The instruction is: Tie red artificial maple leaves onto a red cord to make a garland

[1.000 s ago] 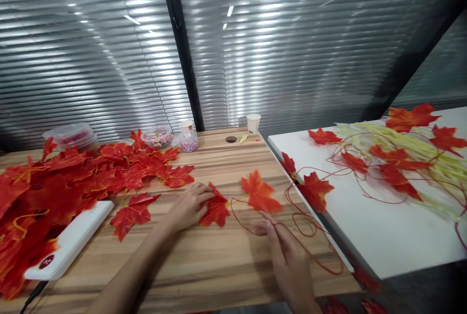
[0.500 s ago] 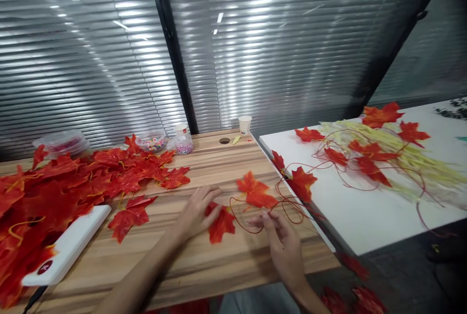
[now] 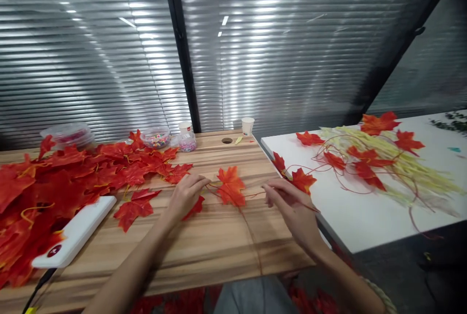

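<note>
An orange-red artificial maple leaf lies between my hands on the wooden table. My left hand is closed, pinching the thin red cord just left of that leaf. Under its fingers a darker red leaf is partly hidden. My right hand is closed on the red cord as well, to the right of the leaf. One strand runs from the leaf down to the table's front edge. Beyond my right hand, another maple leaf rests at the seam of the two tables.
Many red leaves are heaped at the left beside a white device with a cable. Bead tubs and a paper cup stand at the back. The white table carries corded leaves and yellow strands. Leaves lie on the floor.
The orange-red leaf has shifted left to between my hands. My left hand has moved up and left and now pinches the cord. My right hand has moved right and up, and the cord is straighter.
</note>
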Demonstrator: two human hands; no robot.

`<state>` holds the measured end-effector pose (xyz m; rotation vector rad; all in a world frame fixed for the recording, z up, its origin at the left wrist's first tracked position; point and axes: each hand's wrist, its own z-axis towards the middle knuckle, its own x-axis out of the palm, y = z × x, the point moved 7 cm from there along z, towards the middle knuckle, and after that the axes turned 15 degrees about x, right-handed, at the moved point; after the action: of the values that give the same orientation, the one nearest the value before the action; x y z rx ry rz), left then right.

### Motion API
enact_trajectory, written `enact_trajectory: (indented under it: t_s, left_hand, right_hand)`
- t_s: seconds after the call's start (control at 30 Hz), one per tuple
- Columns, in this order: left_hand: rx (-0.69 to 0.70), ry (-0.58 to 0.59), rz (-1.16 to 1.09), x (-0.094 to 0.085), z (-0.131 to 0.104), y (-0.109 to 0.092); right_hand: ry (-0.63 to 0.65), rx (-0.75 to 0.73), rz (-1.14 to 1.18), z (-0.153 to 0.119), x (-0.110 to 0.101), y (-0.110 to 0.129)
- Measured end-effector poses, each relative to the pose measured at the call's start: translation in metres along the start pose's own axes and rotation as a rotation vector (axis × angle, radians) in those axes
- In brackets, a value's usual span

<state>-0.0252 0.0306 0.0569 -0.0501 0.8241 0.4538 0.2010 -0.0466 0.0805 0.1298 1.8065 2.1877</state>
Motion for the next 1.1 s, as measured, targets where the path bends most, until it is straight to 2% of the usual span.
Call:
enact_trajectory:
  t_s: [0.1, 0.23, 0.3, 0.37, 0.4, 0.5, 0.57, 0.7, 0.77, 0.93, 1.1]
  left_hand:
    - [-0.137, -0.131, 0.045, -0.013, -0.010, 0.021]
    - [-0.435, -0.262, -0.017, -0.019, -0.025, 0.049]
    - [-0.632, -0.326, -0.174, -0.013, -0.034, 0.063]
    - [-0.828, -0.384, -0.406, 0.001, -0.044, 0.073]
    - [-0.851, -0.381, -0.481, 0.007, -0.045, 0.074]
    - [-0.792, -0.285, -0.690, 0.026, -0.042, 0.069]
    - [-0.773, -0.197, -0.632, 0.031, -0.043, 0.065]
    - [-0.705, -0.144, -0.156, 0.009, -0.038, 0.055]
    - [-0.601, -0.113, -0.057, 0.001, -0.027, 0.044]
    - [-0.282, 0.022, -0.110, 0.005, -0.006, 0.015]
    - [-0.188, 0.010, -0.149, 0.012, -0.010, 0.008]
  right_hand:
    - [0.112, 0.032, 0.047, 0.026, 0.020, -0.006]
    - [0.393, 0.231, 0.224, 0.053, 0.070, -0.025]
    - [0.523, 0.332, 0.340, 0.060, 0.096, -0.027]
    - [0.604, 0.403, 0.438, 0.064, 0.119, -0.026]
    - [0.626, 0.424, 0.473, 0.066, 0.128, -0.025]
    - [0.607, 0.423, 0.557, 0.069, 0.147, -0.025]
    - [0.532, 0.394, 0.604, 0.071, 0.150, -0.032]
    - [0.428, 0.404, 0.675, 0.071, 0.149, -0.057]
    - [0.416, 0.445, 0.722, 0.069, 0.148, -0.068]
    - [0.407, 0.509, 0.821, 0.064, 0.147, -0.075]
    - [0.403, 0.528, 0.822, 0.060, 0.148, -0.077]
